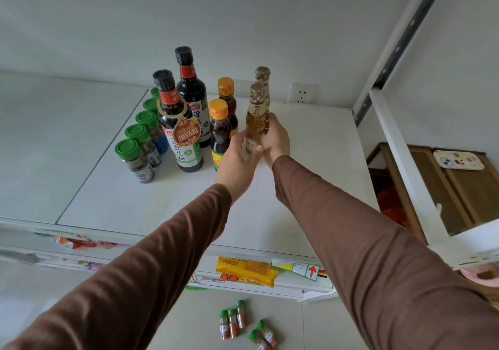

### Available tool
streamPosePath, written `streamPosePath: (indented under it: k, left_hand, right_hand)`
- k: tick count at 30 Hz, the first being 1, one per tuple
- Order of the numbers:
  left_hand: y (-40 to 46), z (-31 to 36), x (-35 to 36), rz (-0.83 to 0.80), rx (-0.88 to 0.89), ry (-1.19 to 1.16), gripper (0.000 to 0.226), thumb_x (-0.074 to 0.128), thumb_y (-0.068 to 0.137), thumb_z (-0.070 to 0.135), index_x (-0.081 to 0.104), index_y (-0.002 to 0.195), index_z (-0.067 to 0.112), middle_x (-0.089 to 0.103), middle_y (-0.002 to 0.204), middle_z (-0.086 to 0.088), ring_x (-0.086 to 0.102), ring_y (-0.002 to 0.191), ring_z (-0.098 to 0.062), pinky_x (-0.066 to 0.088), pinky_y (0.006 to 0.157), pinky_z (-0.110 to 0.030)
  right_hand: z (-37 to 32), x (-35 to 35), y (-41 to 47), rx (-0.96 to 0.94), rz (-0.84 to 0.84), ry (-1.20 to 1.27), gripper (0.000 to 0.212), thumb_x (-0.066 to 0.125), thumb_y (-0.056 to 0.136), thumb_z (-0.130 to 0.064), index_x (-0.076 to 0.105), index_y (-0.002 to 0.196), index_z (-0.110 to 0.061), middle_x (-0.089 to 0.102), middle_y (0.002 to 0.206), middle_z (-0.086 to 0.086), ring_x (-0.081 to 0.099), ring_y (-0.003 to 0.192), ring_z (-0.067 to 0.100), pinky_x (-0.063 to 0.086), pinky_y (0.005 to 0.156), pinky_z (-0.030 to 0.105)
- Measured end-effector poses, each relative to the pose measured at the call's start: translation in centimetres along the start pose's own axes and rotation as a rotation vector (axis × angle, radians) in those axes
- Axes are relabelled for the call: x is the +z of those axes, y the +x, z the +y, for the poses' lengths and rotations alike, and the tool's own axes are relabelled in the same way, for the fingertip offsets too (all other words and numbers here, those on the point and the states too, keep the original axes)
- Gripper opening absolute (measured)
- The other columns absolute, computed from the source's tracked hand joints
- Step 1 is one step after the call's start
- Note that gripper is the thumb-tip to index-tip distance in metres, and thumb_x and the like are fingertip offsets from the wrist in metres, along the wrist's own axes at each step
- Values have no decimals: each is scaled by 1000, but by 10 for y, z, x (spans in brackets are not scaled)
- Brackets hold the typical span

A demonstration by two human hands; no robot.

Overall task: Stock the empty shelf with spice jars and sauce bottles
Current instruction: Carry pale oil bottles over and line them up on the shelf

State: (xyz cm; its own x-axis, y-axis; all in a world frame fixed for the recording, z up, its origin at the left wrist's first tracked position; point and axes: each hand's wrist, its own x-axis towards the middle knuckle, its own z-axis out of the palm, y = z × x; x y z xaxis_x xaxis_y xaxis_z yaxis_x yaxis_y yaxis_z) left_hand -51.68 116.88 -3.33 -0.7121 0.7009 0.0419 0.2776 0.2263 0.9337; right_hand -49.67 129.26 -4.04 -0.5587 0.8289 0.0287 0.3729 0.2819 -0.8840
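Note:
On the white shelf (135, 201) stand a row of green-capped spice jars (134, 160), two tall dark soy sauce bottles (178, 130) and two small orange-capped brown sauce bottles (220, 130). To their right are two pale golden bottles with beige caps. The rear golden bottle (262, 78) stands free. Both hands grip the front golden bottle (256, 112) low on its body: my left hand (239, 160) from the left, my right hand (275, 137) from the right. Its base is hidden by my fingers.
Several more green-capped spice jars (233, 320) lie on the floor below. A yellow packet (245, 271) and price tags sit at the lower shelf edge. A white upright post (399, 144) bounds the shelf's right side, with a wall socket (301, 93) behind.

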Motion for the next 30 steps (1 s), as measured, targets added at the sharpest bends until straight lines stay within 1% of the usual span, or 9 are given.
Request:
streamPosePath:
  k: [2,3,7,9,11,17,21,24,30]
  left_hand:
    - [-2,-2,-2,-8,-11,-5,55,55,100,34,37,148,16,49,144,1,43,128,-7,37,104,-22]
    - [-3,-2,-2,-10,-15,-2,57,55,100,35,35,149,16,49,143,3,43,128,-7,37,105,-25]
    - [-4,-1,-3,-19,-35,-2,56,55,100,35,35,147,13,46,124,10,43,116,-4,35,94,-21]
    - [-4,-1,-4,-21,-43,7,54,55,100,35,37,146,13,46,121,9,46,108,-3,37,87,-19]
    - [-5,-1,-5,-28,-49,19,52,54,100,35,37,145,14,48,121,7,49,99,0,39,77,-13]
    - [-6,-4,-6,-38,-51,17,57,54,100,38,36,147,12,49,146,-5,45,126,-10,37,99,-24]
    - [-5,-8,-5,-45,-50,31,60,54,99,41,35,147,12,48,147,-6,45,130,-14,37,103,-27]
    - [-3,-11,-5,-49,-58,36,61,55,98,44,36,147,12,46,150,-7,44,137,-22,39,112,-37]
    - [-5,-11,-5,-56,-64,53,63,54,97,46,36,147,12,45,151,-8,43,138,-22,38,114,-42]
  right_hand:
    - [0,4,4,-1,10,11,44,74,72,-42,58,107,-21,72,97,0,68,90,26,56,85,42]
    - [1,5,7,-2,16,11,44,76,72,-41,58,108,-22,72,98,-2,68,91,25,56,86,42]
    - [2,8,12,-26,38,5,46,80,73,-37,59,111,-21,68,104,-1,67,94,24,56,88,41]
    - [3,9,13,-53,61,-38,50,82,75,-34,58,115,-15,57,111,5,64,97,25,53,90,38]
    - [3,9,14,-60,75,-46,51,82,76,-32,57,116,-12,54,111,6,62,98,26,52,88,36]
    - [5,9,14,-63,132,-136,48,79,79,-34,57,115,-11,57,112,6,62,99,27,45,80,29]
    - [4,8,14,-51,170,-157,50,80,78,-36,57,116,-11,57,114,7,63,101,28,51,87,35]
    - [3,7,15,-40,177,-167,50,80,79,-35,56,116,-11,57,116,7,62,103,29,51,90,39]
    - [4,5,13,-40,172,-161,50,80,80,-33,54,117,-10,58,117,7,62,105,28,50,88,36]
